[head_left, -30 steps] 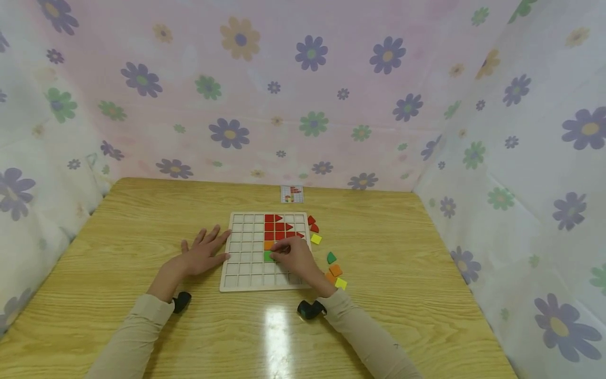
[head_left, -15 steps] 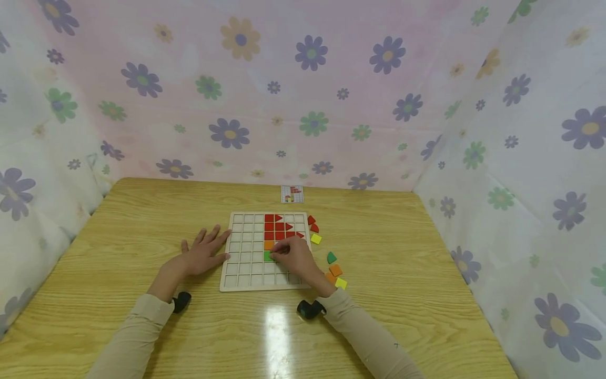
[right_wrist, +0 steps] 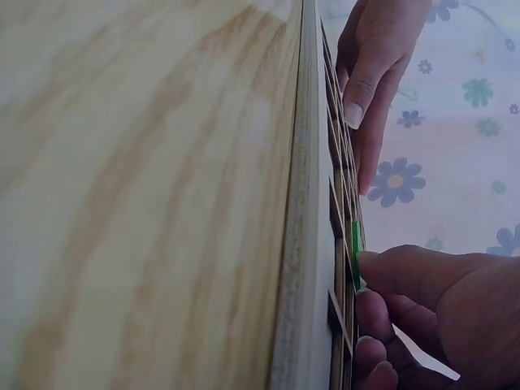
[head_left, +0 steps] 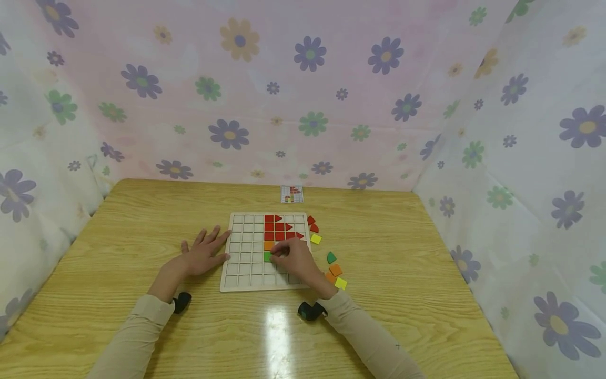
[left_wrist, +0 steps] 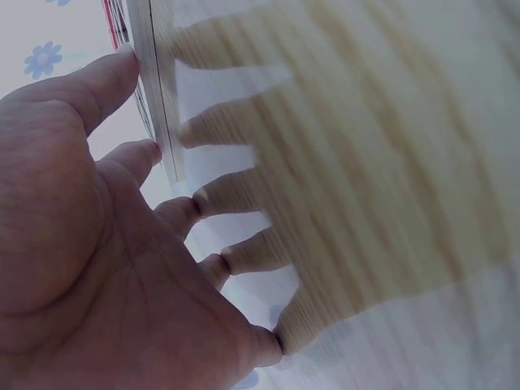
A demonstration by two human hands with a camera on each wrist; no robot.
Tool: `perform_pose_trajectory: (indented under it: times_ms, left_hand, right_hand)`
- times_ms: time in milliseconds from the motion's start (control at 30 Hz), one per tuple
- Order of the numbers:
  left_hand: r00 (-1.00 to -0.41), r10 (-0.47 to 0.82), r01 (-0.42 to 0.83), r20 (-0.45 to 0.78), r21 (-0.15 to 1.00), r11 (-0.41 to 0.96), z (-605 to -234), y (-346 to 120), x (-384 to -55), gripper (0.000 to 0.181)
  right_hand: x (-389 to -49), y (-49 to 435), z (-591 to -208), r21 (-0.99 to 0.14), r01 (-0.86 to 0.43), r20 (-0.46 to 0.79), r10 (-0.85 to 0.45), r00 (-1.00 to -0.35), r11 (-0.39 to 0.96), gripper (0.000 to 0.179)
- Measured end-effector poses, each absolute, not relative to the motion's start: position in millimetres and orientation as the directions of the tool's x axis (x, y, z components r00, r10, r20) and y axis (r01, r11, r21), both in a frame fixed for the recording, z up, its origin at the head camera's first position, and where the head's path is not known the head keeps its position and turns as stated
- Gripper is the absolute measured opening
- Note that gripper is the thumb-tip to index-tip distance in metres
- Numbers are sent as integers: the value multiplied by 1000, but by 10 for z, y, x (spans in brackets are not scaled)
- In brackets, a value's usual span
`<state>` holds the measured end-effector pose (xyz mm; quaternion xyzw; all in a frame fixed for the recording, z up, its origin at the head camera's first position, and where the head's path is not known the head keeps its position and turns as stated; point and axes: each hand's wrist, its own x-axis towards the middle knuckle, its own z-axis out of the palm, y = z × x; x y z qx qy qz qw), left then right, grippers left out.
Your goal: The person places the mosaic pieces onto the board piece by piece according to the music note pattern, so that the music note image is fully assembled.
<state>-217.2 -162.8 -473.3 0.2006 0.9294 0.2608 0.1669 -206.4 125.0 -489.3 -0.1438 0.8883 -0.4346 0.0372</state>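
On the pale wooden board divided into square cells [head_left: 245, 237], the small, flat, bright green square tile [head_left: 267, 256] lies in a cell, just beside a flat orange square tile [head_left: 269, 245] on its far side. It looks light, hard and stiff — probably painted wood, unlikely to bend or break, though its smooth faces could slip under dry fingertips. Being thin, it should be best taken by its edges or a corner, since the ridges round the cell likely leave little side to grip. The right hand [head_left: 297, 258] has its fingers curled, thumb and forefinger pinching the tile at its right-hand side, so only the left part shows from above; the right wrist view has the thumb tip touching it. How firm the pinch is, I cannot tell. The left hand [head_left: 202, 258] is released and spread, thumb and forefinger tips against the board's left edge, the other fingertips apparently on the wood-grained table [head_left: 402, 252] — well apart from the tile.
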Motion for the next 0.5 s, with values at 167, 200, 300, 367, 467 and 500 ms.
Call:
perform_pose_trajectory:
  times_ms: [167, 200, 300, 367, 467, 500]
  left_hand:
    - [-865, 459, 286, -202, 552, 783, -4728, -1628, -2164, 69]
    - [-865, 460, 286, -202, 554, 782, -4722, -1627, -2161, 69]
    - [-864, 461, 285, -203, 558, 779, -4706, -1624, -2156, 69]
    - [-863, 462, 285, -206, 557, 780, -4702, -1623, -2156, 69]
    - [-862, 464, 287, -205, 556, 780, -4702, -1631, -2157, 70]
    - [-863, 463, 287, -204, 556, 780, -4706, -1636, -2160, 70]
  right_hand:
    - [-2035, 1263, -4897, -783, -233, 62, -300, -952, 577, 8]
    - [-2023, 1269, -4896, -782, -231, 61, -298, -952, 578, 8]
    - [-1979, 1282, -4878, -780, -232, 61, -298, -953, 582, 12]
    - [-1946, 1295, -4866, -784, -220, 48, -298, -953, 580, 15]
    - [-1912, 1314, -4847, -794, -212, 29, -313, -949, 570, 20]
    - [-1905, 1321, -4843, -798, -208, 20, -320, -947, 565, 21]
